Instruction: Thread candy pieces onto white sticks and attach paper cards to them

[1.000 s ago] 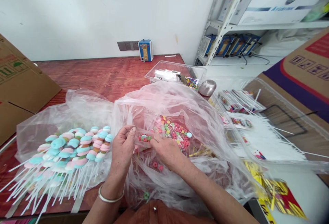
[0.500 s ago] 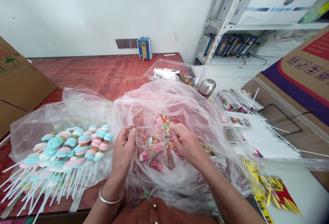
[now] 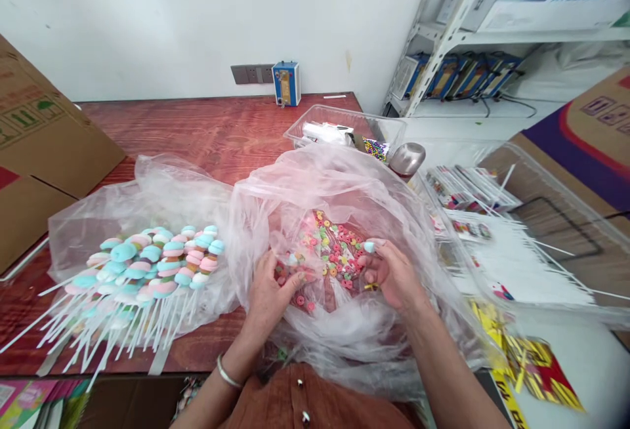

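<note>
A big clear plastic bag (image 3: 339, 180) lies open in front of me, with several small coloured candy rings (image 3: 335, 248) inside. My left hand (image 3: 270, 292) is down in the bag at the left edge of the rings. Its fingers and thumb are closed on a fold of clear plastic with a few rings in it. My right hand (image 3: 394, 275) is curled at the right side of the rings, pinching a pale blue candy (image 3: 369, 246) at its fingertips. A small yellow piece shows under its fingers.
Marshmallow skewers (image 3: 147, 265) lie on plastic at the left of the red wooden table (image 3: 197, 127). Cardboard boxes (image 3: 44, 134) stand far left. A clear tray (image 3: 344, 128), a metal bottle top (image 3: 407, 157) and a clear tub of white sticks (image 3: 516, 265) sit to the right.
My right hand went from the small bag at my left hand out to the candy rings and came back curled around candy. My left hand dropped lower into the bag. The view shifted a little.
</note>
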A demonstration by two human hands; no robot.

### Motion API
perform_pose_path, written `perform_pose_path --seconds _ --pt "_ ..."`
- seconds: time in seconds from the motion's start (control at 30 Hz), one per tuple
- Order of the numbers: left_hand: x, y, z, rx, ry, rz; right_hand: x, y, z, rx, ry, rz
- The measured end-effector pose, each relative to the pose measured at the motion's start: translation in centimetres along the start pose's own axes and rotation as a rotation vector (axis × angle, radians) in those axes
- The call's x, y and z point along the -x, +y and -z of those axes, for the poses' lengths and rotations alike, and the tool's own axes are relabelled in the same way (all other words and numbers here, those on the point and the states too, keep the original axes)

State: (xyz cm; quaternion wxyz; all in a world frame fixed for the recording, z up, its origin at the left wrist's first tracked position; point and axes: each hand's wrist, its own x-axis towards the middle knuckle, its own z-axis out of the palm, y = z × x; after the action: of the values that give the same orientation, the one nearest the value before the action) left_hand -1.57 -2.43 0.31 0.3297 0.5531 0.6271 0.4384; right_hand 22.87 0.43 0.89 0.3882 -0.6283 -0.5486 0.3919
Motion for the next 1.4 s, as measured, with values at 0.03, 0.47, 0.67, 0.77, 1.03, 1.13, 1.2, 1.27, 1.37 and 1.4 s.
perform_pose_path --seconds 0.03,0.47,0.67,0.77,1.03,1.13,1.2,1.27,1.37,1.4 --pt "-0.3 0.0 -0.2 -0.034 -0.018 -0.038 0.6 -0.3 -0.1 -0.044 -0.028 -0.004" --pt "-3.9 4.4 -2.6 0.011 0.104 -0.232 4.4 -0.9 -0.6 0.506 -0.289 0.103" --pt "-2.5 1.3 -2.6 0.117 -0.092 -0.068 4.7 0.0 0.3 0.651 -0.297 0.040" --pt "-1.5 1.0 -0.9 0.144 -0.073 0.020 5.4 -1.3 0.4 0.683 -0.400 0.084" --pt "0.4 -2.6 0.5 -0.298 -0.101 -0.006 8.0 -3.6 -3.0 0.693 -0.852 0.217" --pt "-0.4 -2.9 -0.3 -0.420 -0.127 -0.030 7.9 -3.0 -3.8 0.706 -0.825 0.215" --pt "-1.3 -2.5 -0.8 -0.469 -0.137 -0.028 7.5 -2.7 -3.8 0.729 -0.788 0.209" --pt "-2.2 -2.1 -1.2 -0.481 -0.156 0.003 7.0 -2.6 -3.5 0.757 -0.752 0.184" --pt "-3.1 -2.0 -1.5 -0.423 -0.158 0.072 6.5 -2.6 -2.9 0.741 -0.698 0.145" --pt "-3.2 -2.1 -1.5 -0.397 -0.152 0.089 6.4 -2.5 -2.7 0.736 -0.670 0.134"
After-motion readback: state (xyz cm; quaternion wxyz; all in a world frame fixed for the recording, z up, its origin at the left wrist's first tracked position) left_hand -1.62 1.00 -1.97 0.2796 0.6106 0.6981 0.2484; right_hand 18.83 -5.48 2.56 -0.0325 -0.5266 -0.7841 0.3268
